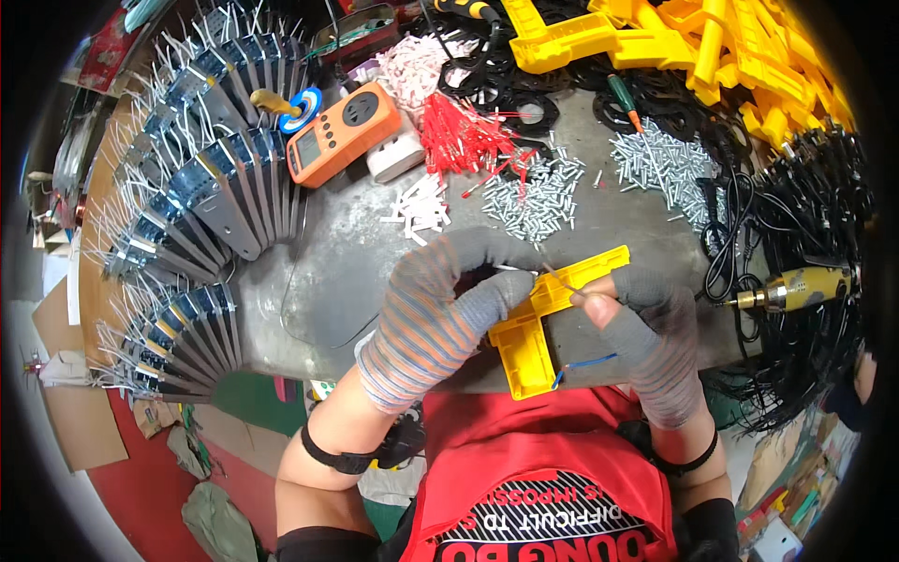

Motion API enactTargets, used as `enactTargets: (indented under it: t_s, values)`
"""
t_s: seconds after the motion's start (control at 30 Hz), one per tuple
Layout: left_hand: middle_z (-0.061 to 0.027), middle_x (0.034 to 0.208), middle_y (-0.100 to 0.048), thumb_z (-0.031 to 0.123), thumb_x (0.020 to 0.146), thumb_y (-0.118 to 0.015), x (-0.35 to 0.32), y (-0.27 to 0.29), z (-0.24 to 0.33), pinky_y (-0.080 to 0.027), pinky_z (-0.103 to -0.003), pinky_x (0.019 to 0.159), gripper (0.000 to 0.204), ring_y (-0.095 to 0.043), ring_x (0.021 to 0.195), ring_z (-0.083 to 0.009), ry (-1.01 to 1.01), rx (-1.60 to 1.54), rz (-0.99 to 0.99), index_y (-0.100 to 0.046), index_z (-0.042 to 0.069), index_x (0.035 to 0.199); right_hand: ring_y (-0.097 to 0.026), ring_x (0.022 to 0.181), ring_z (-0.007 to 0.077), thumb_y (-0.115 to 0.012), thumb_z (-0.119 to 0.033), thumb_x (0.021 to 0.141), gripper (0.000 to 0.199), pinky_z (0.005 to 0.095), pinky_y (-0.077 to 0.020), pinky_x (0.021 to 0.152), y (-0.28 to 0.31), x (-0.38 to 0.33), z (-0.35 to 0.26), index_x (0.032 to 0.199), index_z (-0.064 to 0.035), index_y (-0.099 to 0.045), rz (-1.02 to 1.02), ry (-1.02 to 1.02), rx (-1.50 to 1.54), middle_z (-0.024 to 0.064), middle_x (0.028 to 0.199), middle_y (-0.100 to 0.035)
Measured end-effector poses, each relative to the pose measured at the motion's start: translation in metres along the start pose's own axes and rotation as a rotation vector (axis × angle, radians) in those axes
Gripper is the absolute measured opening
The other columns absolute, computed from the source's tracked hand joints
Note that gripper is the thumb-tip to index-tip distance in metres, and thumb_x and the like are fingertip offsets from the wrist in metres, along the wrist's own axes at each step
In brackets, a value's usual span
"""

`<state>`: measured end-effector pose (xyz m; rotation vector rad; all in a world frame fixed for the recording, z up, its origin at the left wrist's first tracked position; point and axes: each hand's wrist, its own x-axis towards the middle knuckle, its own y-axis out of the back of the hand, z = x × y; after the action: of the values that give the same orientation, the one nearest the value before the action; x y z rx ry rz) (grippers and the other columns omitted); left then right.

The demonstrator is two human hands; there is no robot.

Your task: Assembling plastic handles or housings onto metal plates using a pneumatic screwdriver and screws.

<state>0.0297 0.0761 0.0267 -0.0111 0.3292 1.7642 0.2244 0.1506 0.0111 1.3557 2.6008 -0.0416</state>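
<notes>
Both my hands wear grey striped gloves. My left hand (445,309) is pinched closed, a thin white wire (513,270) showing at its fingertips. My right hand (641,323), its thumb tip bare, pinches a thin greyish wire end (560,280) that points toward the left fingertips. Whether the two ends touch, I cannot tell. Under the hands lies a yellow T-shaped plastic housing (524,351) at the table's near edge, partly hidden by my left fingers. A short blue wire (588,362) sticks out beside it.
An orange meter (342,134) stands beyond my left hand. Metal plates with wires (220,197) fan out at left. Screws (543,192), red parts (459,131) and white sleeves (421,208) lie ahead. Yellow housings (712,47) pile far right; a power screwdriver (796,288) lies among black cables.
</notes>
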Motion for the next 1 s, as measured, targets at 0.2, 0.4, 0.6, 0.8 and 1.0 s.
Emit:
enactTargets:
  t_s: [0.2, 0.4, 0.6, 0.8, 1.0]
  values:
    - [-0.0009, 0.089, -0.065, 0.007, 0.082, -0.068, -0.003, -0.002, -0.012, -0.048, -0.023, 0.074, 0.014, -0.059, 0.081, -0.0075, 0.128, -0.493, -0.020, -0.068, 0.005, 0.096, -0.055, 0.068, 0.0067, -0.063, -0.016, 0.086, 0.018, 0.0252, -0.0452, 0.063, 0.008, -0.001, -0.003, 0.086, 0.0007, -0.069, -0.117, 0.010, -0.051, 0.0017, 0.070, -0.062]
    - [-0.0025, 0.080, -0.064, 0.013, 0.075, -0.076, -0.003, -0.005, -0.001, -0.048, -0.024, 0.069, 0.018, -0.059, 0.075, -0.0103, 0.106, -0.463, -0.005, -0.064, 0.005, 0.086, -0.055, 0.066, 0.0069, -0.062, -0.016, 0.086, 0.018, 0.0252, -0.0445, 0.060, 0.011, 0.002, -0.001, 0.084, 0.0005, -0.069, -0.144, 0.054, -0.052, 0.0013, 0.068, -0.061]
    - [-0.0004, 0.074, -0.063, 0.019, 0.073, -0.080, -0.006, 0.000, 0.003, -0.045, -0.021, 0.056, 0.024, -0.056, 0.063, -0.0070, 0.192, -0.476, -0.032, -0.064, 0.005, 0.085, -0.052, 0.063, 0.0058, -0.063, -0.015, 0.086, 0.017, 0.0239, -0.0422, 0.057, 0.012, -0.003, -0.004, 0.081, 0.0008, -0.067, -0.181, -0.028, -0.003, 0.0006, 0.066, -0.059]
    - [-0.0004, 0.074, -0.063, 0.012, 0.075, -0.079, -0.009, 0.000, 0.004, -0.045, -0.020, 0.057, 0.019, -0.057, 0.063, -0.0070, 0.173, -0.444, -0.052, -0.065, 0.005, 0.086, -0.051, 0.061, 0.0053, -0.063, -0.013, 0.085, 0.016, 0.0237, -0.0418, 0.056, 0.011, -0.004, -0.008, 0.080, 0.0011, -0.067, -0.184, 0.003, -0.005, -0.0007, 0.065, -0.058]
    - [-0.0019, 0.080, -0.064, 0.005, 0.072, -0.077, -0.007, 0.005, 0.001, -0.046, -0.025, 0.069, 0.013, -0.059, 0.075, -0.0105, -0.111, -0.057, -0.024, -0.068, 0.003, 0.081, -0.053, 0.062, 0.0057, -0.062, -0.012, 0.084, 0.015, 0.0240, -0.0421, 0.055, 0.014, 0.001, -0.007, 0.078, 0.0011, -0.066, -0.209, -0.019, -0.033, 0.0002, 0.064, -0.059]
